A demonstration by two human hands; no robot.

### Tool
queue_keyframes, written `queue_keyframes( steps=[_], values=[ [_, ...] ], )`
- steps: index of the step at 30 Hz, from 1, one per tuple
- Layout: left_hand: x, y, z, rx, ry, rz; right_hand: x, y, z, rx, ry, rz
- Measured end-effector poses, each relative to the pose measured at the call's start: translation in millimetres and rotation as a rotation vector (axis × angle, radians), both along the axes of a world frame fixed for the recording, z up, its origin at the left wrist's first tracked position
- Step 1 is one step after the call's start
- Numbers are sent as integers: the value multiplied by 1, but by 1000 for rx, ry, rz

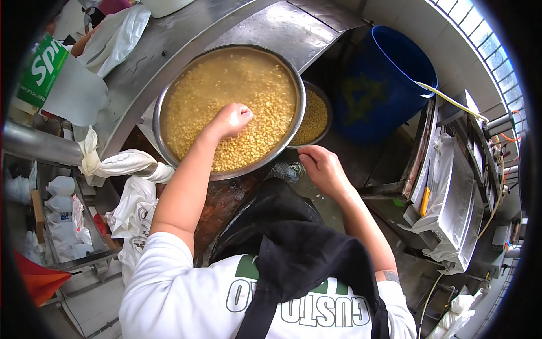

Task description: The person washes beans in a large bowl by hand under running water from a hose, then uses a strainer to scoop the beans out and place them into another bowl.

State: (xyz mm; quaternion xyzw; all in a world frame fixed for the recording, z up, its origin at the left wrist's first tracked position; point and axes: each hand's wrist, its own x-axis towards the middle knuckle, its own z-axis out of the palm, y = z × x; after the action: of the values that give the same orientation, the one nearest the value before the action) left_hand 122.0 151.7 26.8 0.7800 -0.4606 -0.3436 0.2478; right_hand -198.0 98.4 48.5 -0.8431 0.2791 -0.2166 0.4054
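Yellow beans [257,138] are likely being sorted: inside the basin [301,104], left hand [231,120] clenching; outside, right hand [324,168] curling closed, contents unclear; next probably needing careful picking.

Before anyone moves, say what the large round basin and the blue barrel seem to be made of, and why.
The large round basin looks like stainless steel, smooth and shiny: its silver-grey rim catches highlights. The blue barrel is probably plastic, smooth, slightly glossy: blue inside and out, though painted metal isn't excluded.

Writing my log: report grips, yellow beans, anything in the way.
Left grip fisted at yellow beans in basin. Right grip curled near smaller bowl's rim. Beans partly under cloudy water. No obstruction visible.
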Motion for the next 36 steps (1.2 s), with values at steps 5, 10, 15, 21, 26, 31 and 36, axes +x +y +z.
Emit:
queue_keyframes(
  steps=[5, 10, 15, 21, 26, 31, 36],
  values=[
    [1, -17, -7, 119, 322, 155, 14, 2, 3, 8, -18, 59],
    [9, -19, -32, 85, 561, 219, 19, 5, 0, 63, 2, 58],
    [8, -13, -27, 65, 979, 241, 17, 5, 4, 117, 26, 19],
    [4, -2, -1, -56, 1069, 252, 12, 1, 2, 160, 43, -22],
    [-1, 13, 21, -166, 1048, 229, 12, 0, 2, 191, 83, -26],
    [-4, 27, 39, -249, 1061, 238, 14, 0, 2, 206, 94, -28],
    [-2, 39, 43, -322, 1098, 244, 15, 0, -1, 212, 92, -12]
  ],
)
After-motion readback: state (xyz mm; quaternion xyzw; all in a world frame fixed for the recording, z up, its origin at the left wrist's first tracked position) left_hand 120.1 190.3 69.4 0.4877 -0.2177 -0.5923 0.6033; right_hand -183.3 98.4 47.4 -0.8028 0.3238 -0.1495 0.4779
